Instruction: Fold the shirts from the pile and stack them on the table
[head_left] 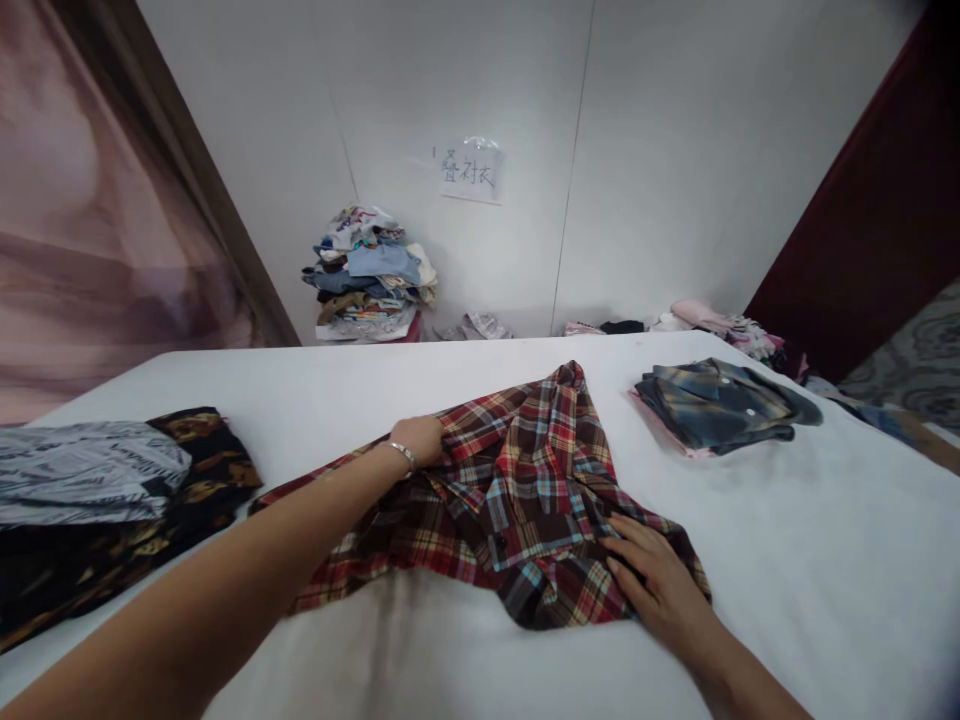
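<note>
White worktop (375, 390), wide and bare around the middle. Plaid shirt (517, 490) (red, brown, blue checks) rumpled near the front edge, centre. Could bunch or slide if tugged unevenly. Left hand (420, 440) clenched on a fold at its far side; right hand (660, 585) flat, released, pressing its near-right corner.

A shirt (517, 490) is lying mid-table (315, 380); folded garments (112, 500) are sitting to its left, a folded stack (720, 405) to its right, a clothes heap (371, 275) behind.
</note>
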